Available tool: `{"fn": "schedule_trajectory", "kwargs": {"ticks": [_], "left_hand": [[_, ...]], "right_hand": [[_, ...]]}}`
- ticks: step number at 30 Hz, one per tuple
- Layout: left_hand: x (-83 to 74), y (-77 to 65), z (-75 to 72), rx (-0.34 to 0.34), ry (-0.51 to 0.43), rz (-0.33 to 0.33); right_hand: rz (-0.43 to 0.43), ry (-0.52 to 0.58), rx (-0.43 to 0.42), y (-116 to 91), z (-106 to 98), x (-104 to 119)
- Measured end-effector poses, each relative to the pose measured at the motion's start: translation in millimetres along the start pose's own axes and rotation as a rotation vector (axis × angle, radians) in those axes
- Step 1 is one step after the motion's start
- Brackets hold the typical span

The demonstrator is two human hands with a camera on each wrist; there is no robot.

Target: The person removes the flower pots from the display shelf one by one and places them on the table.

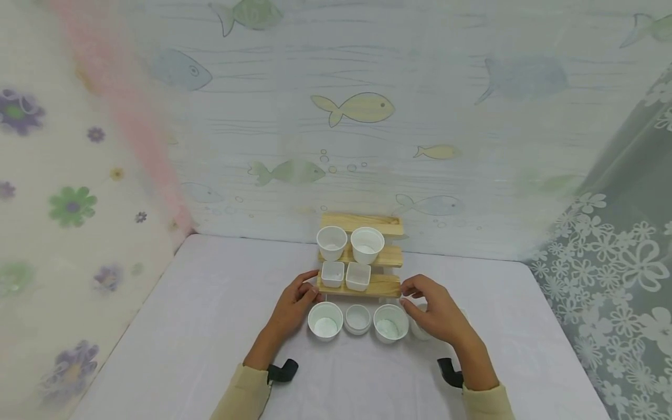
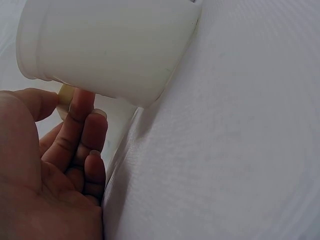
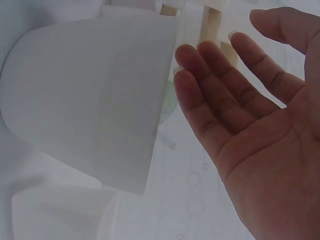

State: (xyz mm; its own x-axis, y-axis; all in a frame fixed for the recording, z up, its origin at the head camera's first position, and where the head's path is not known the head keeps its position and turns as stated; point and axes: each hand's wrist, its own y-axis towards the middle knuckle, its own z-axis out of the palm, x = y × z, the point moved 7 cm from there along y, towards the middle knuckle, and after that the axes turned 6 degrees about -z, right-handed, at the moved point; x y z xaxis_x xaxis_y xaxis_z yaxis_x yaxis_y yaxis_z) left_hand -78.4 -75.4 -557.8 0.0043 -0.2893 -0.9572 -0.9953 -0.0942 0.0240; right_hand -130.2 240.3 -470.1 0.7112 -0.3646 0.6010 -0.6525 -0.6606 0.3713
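A stepped wooden rack (image 1: 385, 286) with three tiers stands at the back of the table. At its left end, my left hand (image 1: 290, 306) pinches the lowest tier between thumb and fingers; the left wrist view shows the wood's end (image 2: 65, 100) there, partly hidden behind a white cup (image 2: 110, 47). My right hand (image 1: 438, 309) is at the rack's right end, its fingers loosely extended with nothing held, beside a large white cup (image 3: 90, 95) in the right wrist view. Two square white cups (image 1: 359, 276) sit on the lowest tier, two round white cups (image 1: 367, 245) on the middle one.
In front of the rack stand a round white cup (image 1: 325, 321), a smaller white cup (image 1: 358, 319) and another round cup (image 1: 391, 324). More white containers (image 1: 420, 326) are partly hidden under my right hand. A fish-patterned curtain (image 1: 362, 175) hangs close behind the rack.
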Motion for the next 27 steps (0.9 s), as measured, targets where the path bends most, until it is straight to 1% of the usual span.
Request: {"fn": "schedule_trajectory", "kwargs": {"ticks": [6,12,20,27], "left_hand": [[3.5,11.3,-3.5,0.015,0.003,0.003],[4.8,21.3,-7.0,0.032,0.000,0.005],[8.6,44.0,-12.3,0.062,-0.013,0.004],[11.3,62.4,-17.1,0.089,-0.008,0.020]], "right_hand": [[0.007,-0.004,-0.016,6,3,-2],[0.051,-0.010,-0.024,11,5,-3],[0.095,-0.046,-0.046,22,6,-7],[0.099,-0.074,-0.089,30,4,-9]]}}
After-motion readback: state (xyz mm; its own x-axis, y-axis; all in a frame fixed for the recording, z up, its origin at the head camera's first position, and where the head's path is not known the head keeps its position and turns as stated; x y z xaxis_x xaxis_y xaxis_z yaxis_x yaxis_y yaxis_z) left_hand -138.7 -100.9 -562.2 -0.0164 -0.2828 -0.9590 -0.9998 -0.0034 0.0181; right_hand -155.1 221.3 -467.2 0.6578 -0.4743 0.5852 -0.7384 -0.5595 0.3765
